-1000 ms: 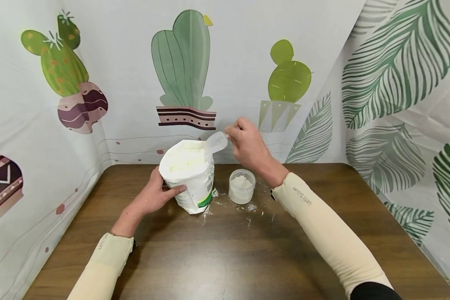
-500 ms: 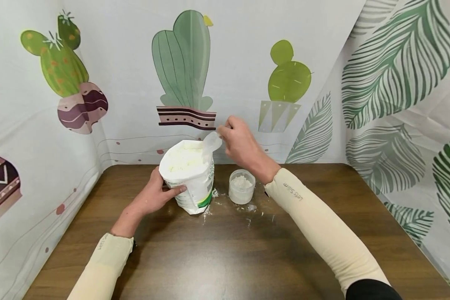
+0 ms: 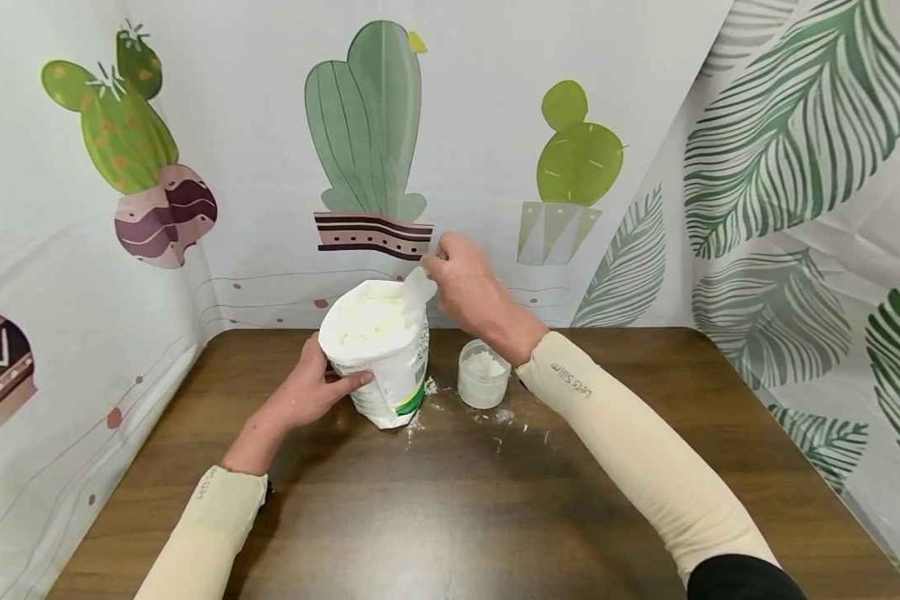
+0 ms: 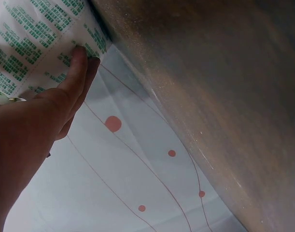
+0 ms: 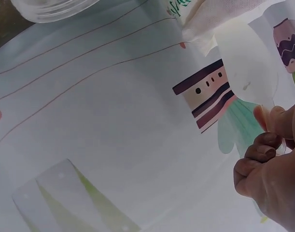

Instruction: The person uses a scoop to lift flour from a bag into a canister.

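A white bag with green print stands on the table, its wide mouth showing pale powder. My left hand grips its near left side, thumb in front; in the left wrist view, fingers of that hand lie along the printed bag. With my right hand I pinch the handle of a translucent white scoop over the bag's right rim, the scoop's lower end at the mouth. The right wrist view shows the scoop overlapping the bag's edge; whether powder is in it, I cannot tell.
Right of the bag stands a clear round jar with a heap of white powder. Spilled powder dots the brown table around both. A cloth backdrop with printed cacti hangs close behind the table.
My right hand has moved left with the scoop, bringing it further in over the bag's mouth. The left hand and the bag have stayed in place.
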`<state>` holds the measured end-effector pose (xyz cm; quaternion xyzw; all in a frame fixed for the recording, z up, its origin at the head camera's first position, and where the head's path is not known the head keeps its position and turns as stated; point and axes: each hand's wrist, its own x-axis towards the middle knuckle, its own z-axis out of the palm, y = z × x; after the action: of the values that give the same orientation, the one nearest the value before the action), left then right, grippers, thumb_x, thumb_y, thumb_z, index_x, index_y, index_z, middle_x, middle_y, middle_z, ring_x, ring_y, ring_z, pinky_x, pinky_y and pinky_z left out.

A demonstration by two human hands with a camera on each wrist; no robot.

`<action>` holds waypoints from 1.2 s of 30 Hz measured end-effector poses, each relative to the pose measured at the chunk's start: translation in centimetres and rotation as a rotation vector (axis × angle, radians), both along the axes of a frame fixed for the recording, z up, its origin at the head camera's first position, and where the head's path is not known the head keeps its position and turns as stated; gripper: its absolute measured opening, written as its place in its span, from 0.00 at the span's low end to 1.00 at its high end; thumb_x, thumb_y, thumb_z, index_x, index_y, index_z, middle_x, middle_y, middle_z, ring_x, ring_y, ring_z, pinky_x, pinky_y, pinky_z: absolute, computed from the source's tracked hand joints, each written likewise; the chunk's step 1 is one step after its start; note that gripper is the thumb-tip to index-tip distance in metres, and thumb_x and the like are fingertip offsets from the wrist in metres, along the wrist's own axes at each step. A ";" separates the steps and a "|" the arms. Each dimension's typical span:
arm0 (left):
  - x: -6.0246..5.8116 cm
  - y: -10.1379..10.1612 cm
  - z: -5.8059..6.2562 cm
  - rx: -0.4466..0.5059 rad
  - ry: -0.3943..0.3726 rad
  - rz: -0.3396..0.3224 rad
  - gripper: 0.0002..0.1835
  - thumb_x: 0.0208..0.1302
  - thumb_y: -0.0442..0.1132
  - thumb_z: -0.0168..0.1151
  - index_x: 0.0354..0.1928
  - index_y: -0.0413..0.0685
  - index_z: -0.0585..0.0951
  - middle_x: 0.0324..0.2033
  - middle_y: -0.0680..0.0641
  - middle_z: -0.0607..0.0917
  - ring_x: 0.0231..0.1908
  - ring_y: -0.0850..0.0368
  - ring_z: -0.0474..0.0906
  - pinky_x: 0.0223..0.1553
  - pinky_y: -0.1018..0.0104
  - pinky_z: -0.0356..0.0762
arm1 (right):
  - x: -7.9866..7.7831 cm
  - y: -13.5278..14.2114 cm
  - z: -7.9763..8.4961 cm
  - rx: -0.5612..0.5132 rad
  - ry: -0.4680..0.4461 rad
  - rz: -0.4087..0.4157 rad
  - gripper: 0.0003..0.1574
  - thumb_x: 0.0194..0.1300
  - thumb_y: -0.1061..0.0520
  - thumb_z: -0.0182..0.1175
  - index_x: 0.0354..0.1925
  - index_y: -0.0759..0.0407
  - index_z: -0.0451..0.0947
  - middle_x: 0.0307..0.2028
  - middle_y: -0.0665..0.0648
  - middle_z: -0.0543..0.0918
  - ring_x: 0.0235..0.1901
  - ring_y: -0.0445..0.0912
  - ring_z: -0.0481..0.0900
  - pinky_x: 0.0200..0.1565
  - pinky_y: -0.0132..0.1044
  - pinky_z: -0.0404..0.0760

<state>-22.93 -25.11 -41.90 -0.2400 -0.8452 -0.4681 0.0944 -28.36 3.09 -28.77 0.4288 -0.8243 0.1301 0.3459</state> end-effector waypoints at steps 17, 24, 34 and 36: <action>1.0 0.6 1.0 0.009 -0.017 0.025 0.45 0.64 0.34 0.77 0.78 0.39 0.62 0.67 0.33 0.68 0.69 0.36 0.59 0.70 0.35 0.58 | 0.5 -1.7 0.5 0.177 -0.059 -0.170 0.16 0.59 0.77 0.59 0.41 0.67 0.87 0.35 0.63 0.77 0.37 0.57 0.74 0.43 0.50 0.75; 0.1 -0.2 -0.2 -0.032 -0.032 0.032 0.46 0.65 0.43 0.78 0.79 0.51 0.62 0.69 0.42 0.68 0.70 0.44 0.59 0.70 0.39 0.59 | 0.3 -1.9 0.0 0.178 -0.013 -0.164 0.16 0.61 0.78 0.58 0.40 0.68 0.88 0.35 0.64 0.78 0.38 0.58 0.76 0.43 0.51 0.76; -0.1 -0.2 -0.3 -0.015 -0.011 0.012 0.45 0.65 0.41 0.79 0.78 0.50 0.64 0.68 0.44 0.71 0.69 0.48 0.63 0.70 0.42 0.63 | 0.5 -2.4 -0.1 0.205 -0.070 -0.197 0.17 0.63 0.77 0.58 0.45 0.69 0.87 0.42 0.66 0.81 0.44 0.59 0.78 0.48 0.54 0.77; -0.2 -0.2 -0.4 -0.006 -0.001 0.004 0.45 0.64 0.39 0.79 0.78 0.48 0.64 0.67 0.43 0.72 0.69 0.46 0.65 0.68 0.41 0.65 | 0.5 -2.4 -0.2 0.208 -0.074 -0.205 0.16 0.64 0.77 0.58 0.45 0.69 0.88 0.43 0.66 0.81 0.45 0.59 0.78 0.49 0.54 0.77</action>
<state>-23.16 -25.27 -42.25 -0.2383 -0.8471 -0.4655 0.0943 -27.83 0.66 -28.94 0.3709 -0.8849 0.0238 0.2807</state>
